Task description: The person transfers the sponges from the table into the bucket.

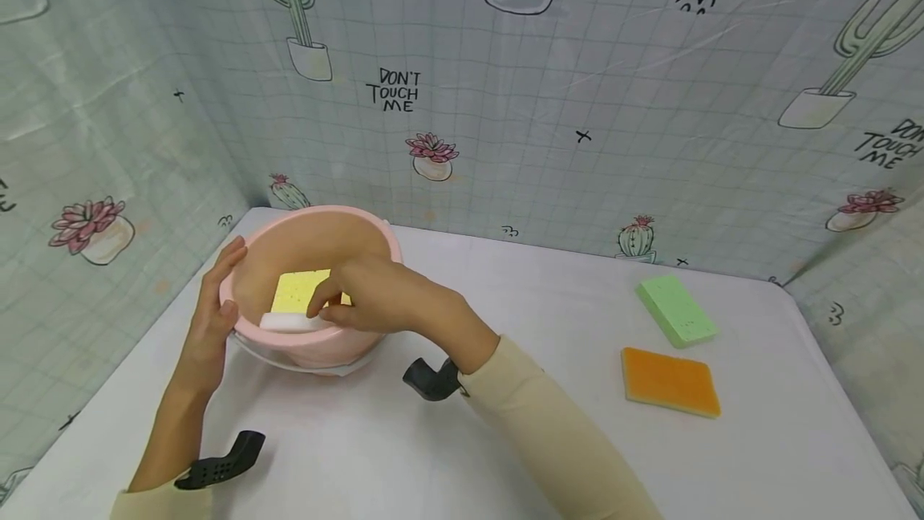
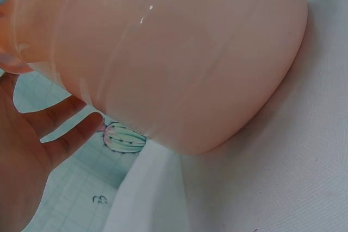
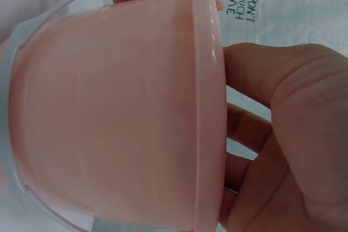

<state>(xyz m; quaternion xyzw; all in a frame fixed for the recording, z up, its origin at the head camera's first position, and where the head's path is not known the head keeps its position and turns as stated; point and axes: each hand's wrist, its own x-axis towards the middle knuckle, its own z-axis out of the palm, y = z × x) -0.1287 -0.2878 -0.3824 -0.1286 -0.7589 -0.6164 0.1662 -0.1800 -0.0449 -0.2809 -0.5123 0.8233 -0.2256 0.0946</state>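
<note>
Pink plastic bucket (image 1: 310, 239), head view: far left on white table (image 1: 505, 319), containing yellow sponge (image 1: 294, 289) and white block (image 1: 284, 322). Left hand (image 1: 212, 307): fingers resting against bucket's left side. Right hand (image 1: 378, 293): inside, at the block; hold cannot be told. Green sponge (image 1: 677, 311), orange sponge (image 1: 671, 382): right. Left wrist: fingers extended along bucket wall. Right wrist: fingertips hidden beyond rim.

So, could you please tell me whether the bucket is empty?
Not empty: in the head view, the bucket holds a yellow sponge and something white.
</note>
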